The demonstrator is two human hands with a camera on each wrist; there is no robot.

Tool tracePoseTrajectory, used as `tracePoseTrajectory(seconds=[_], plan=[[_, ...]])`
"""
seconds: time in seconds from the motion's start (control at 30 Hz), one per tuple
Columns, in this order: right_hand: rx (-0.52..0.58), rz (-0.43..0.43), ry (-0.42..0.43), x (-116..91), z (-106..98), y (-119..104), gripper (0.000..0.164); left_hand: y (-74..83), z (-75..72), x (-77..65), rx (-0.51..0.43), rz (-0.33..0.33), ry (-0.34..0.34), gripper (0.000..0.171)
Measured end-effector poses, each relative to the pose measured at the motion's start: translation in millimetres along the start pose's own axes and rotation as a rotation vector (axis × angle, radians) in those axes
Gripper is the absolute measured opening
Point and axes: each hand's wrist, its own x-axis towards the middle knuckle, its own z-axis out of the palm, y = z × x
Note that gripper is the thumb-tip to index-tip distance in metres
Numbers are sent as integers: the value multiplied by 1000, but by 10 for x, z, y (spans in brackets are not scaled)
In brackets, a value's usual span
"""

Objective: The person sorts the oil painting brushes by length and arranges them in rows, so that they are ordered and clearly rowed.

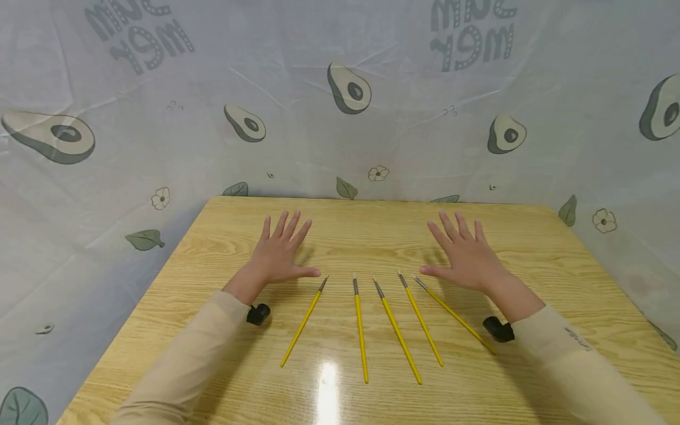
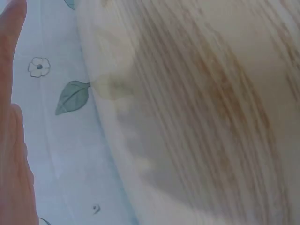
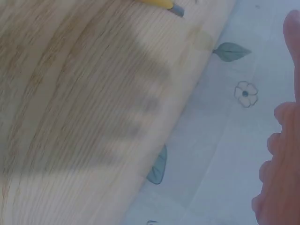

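Note:
Several thin paintbrushes with yellow handles and grey ferrules lie fanned out on the wooden table, tips pointing away from me. The leftmost paintbrush [image 1: 304, 328] slants up toward my left thumb. My left hand [image 1: 277, 252] is held over the table with its fingers spread and nothing in it. On the other side, my right hand [image 1: 467, 255] has its fingers spread too and holds nothing; its thumb is close to the tip of the rightmost paintbrush [image 1: 458, 319]. Between these lie a near-upright paintbrush [image 1: 360, 333], a middle paintbrush [image 1: 399, 335] and another slanted paintbrush [image 1: 423, 321].
The wooden table [image 1: 361, 230] ends at a hanging cloth [image 1: 297, 159] printed with avocados, leaves and flowers, which also runs along both sides. A small black wrist camera [image 1: 258, 314] sits under my left wrist, and another black camera [image 1: 498, 329] under the right.

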Motion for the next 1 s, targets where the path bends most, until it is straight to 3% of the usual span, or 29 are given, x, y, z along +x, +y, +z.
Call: tracePoseTrajectory(seconds=[0.2, 0.6, 0.77, 1.0], plan=[[49, -11, -36, -66, -66, -94, 98, 44, -54, -61, -74, 37, -5, 110], [319, -10, -16, -218, -47, -364, 88, 264, -80, -221, -413, 131, 46, 102], [449, 23, 1, -316, -36, -485, 81, 372, -93, -261, -691, 120, 42, 93], [690, 26, 90, -338, 88, -667, 68, 555, -95, -286, -1108, 30, 17, 73]])
